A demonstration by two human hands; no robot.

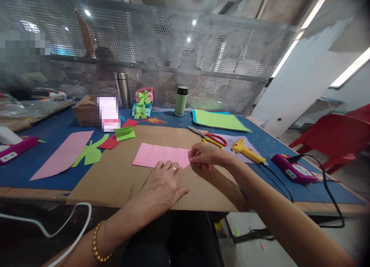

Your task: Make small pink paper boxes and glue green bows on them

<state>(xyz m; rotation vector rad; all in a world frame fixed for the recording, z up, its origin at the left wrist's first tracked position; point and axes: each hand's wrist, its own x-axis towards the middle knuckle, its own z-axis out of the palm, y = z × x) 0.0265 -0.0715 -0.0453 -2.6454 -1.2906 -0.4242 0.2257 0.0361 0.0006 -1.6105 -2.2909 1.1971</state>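
A folded pink paper strip point(157, 154) lies flat on a brown cardboard sheet point(115, 182). My left hand point(166, 184), with two rings on it, rests spread on the strip's lower edge and the cardboard. At the strip's right end, the fingers of my right hand point(204, 154) pinch the paper's edge. Scissors point(215, 140) with red and yellow handles lie just beyond my right hand. To the right is a yellow glue gun point(247, 151) on a pale purple sheet point(232, 141).
Pink paper point(65, 153), green cut pieces point(92, 153) and red paper point(110, 141) lie left. Behind stand a cardboard box point(85, 112), steel flask point(123, 90), green bottle point(180, 102), bow-topped items point(141, 105) and green sheets point(219, 120). A purple power strip point(295, 170) sits right.
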